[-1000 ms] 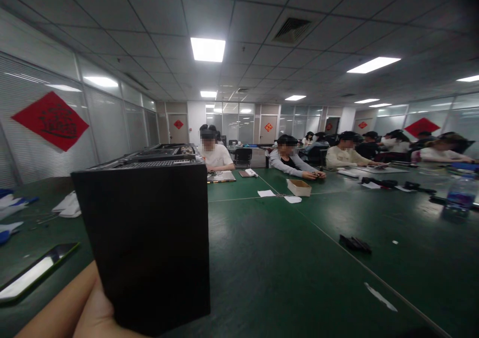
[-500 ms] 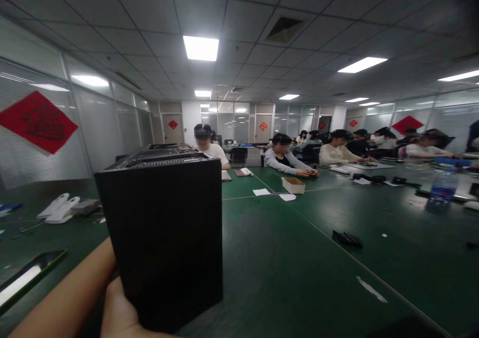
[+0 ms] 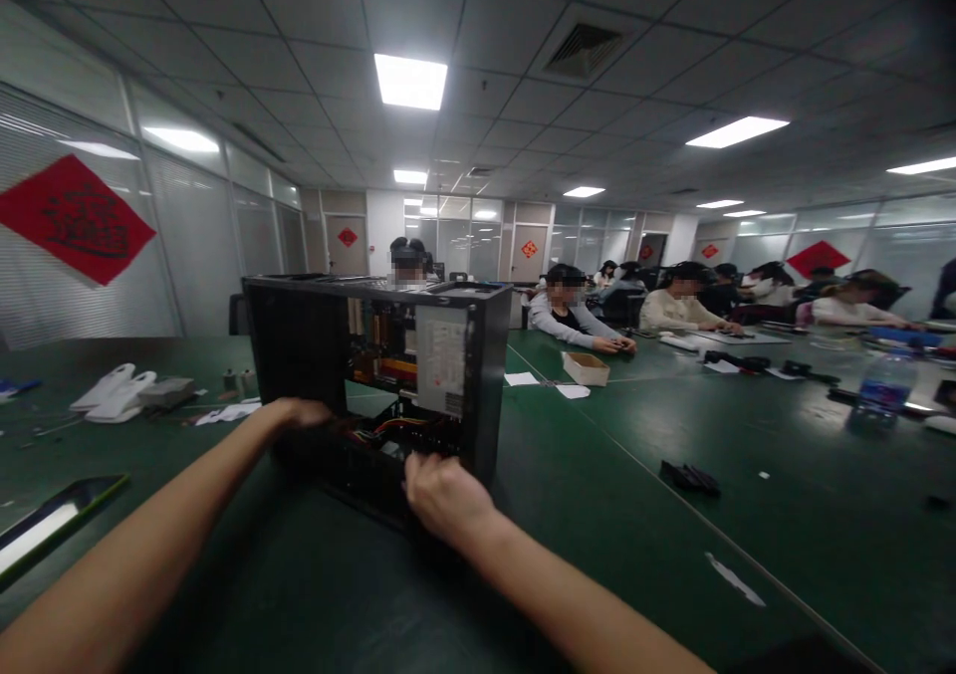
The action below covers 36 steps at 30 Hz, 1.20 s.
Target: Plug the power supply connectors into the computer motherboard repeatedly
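A black desktop computer case (image 3: 299,355) stands in front of me with its open side towards me. Inside it a silver power supply with a white label (image 3: 442,355) sits at the upper right, and red and yellow cables (image 3: 395,423) run below. My left hand (image 3: 305,413) reaches to the case's left part, its fingertips curled into the dark opening and partly hidden. Closed round the lower edge of the opening, near the right corner, is my right hand (image 3: 444,490). The case's far side is out of sight.
A tablet-like device (image 3: 60,525) and white plastic pieces (image 3: 119,393) lie on the left of the green table (image 3: 583,515). To the right are a small open box (image 3: 587,367), a black item (image 3: 688,477) and a water bottle (image 3: 885,390). Several people sit further back.
The case has turned, so its open side faces me instead of a plain black panel, and it stands further away. My right hand has come into view on its lower edge.
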Each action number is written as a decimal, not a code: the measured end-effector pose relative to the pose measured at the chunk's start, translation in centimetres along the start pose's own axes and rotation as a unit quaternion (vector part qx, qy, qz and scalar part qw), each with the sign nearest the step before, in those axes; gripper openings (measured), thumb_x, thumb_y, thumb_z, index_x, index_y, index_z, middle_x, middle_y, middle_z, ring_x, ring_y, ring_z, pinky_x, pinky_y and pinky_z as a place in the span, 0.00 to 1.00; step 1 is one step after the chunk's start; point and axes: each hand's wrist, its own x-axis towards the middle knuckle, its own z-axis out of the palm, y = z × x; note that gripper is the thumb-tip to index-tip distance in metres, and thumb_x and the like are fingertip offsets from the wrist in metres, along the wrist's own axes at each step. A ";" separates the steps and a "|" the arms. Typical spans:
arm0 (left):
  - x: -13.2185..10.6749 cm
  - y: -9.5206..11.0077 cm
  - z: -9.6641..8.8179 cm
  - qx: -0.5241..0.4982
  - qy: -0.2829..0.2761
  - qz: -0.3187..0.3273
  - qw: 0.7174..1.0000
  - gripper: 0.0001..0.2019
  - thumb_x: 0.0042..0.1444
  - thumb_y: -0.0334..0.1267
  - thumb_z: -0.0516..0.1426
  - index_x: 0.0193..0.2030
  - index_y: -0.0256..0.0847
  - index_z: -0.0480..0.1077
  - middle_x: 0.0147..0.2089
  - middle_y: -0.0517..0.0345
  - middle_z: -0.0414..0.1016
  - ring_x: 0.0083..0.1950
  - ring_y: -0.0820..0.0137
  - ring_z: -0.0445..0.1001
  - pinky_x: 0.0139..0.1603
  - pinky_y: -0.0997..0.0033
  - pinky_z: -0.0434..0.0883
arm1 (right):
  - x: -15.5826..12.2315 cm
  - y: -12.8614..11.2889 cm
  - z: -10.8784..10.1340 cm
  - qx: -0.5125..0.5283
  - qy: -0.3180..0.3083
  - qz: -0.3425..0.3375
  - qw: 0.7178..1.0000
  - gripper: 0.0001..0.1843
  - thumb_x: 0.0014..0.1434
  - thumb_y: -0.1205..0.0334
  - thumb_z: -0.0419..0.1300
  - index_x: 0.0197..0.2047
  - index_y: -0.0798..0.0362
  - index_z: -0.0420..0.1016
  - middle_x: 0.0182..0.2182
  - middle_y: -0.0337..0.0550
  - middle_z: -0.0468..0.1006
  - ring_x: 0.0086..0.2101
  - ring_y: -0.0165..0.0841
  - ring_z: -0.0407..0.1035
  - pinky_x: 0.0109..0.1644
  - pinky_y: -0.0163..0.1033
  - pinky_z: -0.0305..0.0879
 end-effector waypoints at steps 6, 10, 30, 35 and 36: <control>-3.6 2.4 1.4 -0.048 0.016 0.021 0.999 0.36 0.61 0.63 0.38 0.43 0.38 0.79 0.49 0.44 0.80 0.48 0.58 0.78 0.49 0.63 0.71 | -2.6 10.3 5.1 0.026 0.022 -0.027 0.999 0.22 0.70 0.53 0.44 0.41 0.59 0.72 0.30 0.54 0.78 0.26 0.36 0.72 0.28 0.38 0.53; -5.8 4.8 2.2 0.054 0.066 0.041 0.995 0.37 0.52 0.71 0.45 0.36 0.38 0.78 0.38 0.44 0.81 0.39 0.55 0.78 0.38 0.63 0.70 | -2.3 13.2 7.2 0.008 0.010 -0.035 0.999 0.22 0.70 0.55 0.42 0.41 0.58 0.73 0.32 0.52 0.79 0.28 0.35 0.73 0.29 0.39 0.48; -6.6 6.0 4.1 0.094 0.168 0.023 0.981 0.29 0.50 0.67 0.53 0.36 0.43 0.79 0.37 0.45 0.81 0.39 0.53 0.79 0.35 0.63 0.70 | -3.1 9.6 6.0 0.044 0.053 0.169 0.983 0.21 0.69 0.47 0.49 0.36 0.55 0.71 0.31 0.47 0.78 0.31 0.38 0.71 0.36 0.41 0.52; -6.9 6.1 4.0 0.098 0.163 0.026 0.981 0.30 0.51 0.67 0.52 0.35 0.42 0.80 0.37 0.46 0.81 0.39 0.54 0.79 0.35 0.63 0.70 | -3.2 9.5 5.8 0.043 0.037 0.164 0.985 0.20 0.68 0.47 0.51 0.35 0.54 0.72 0.30 0.48 0.78 0.30 0.39 0.72 0.35 0.41 0.52; -7.1 6.1 4.0 0.098 0.162 0.024 0.982 0.29 0.51 0.67 0.52 0.36 0.42 0.80 0.37 0.46 0.81 0.39 0.53 0.79 0.35 0.63 0.70 | -3.3 9.5 5.7 0.041 0.032 0.162 0.985 0.20 0.68 0.48 0.51 0.35 0.54 0.72 0.29 0.48 0.78 0.30 0.39 0.72 0.35 0.41 0.52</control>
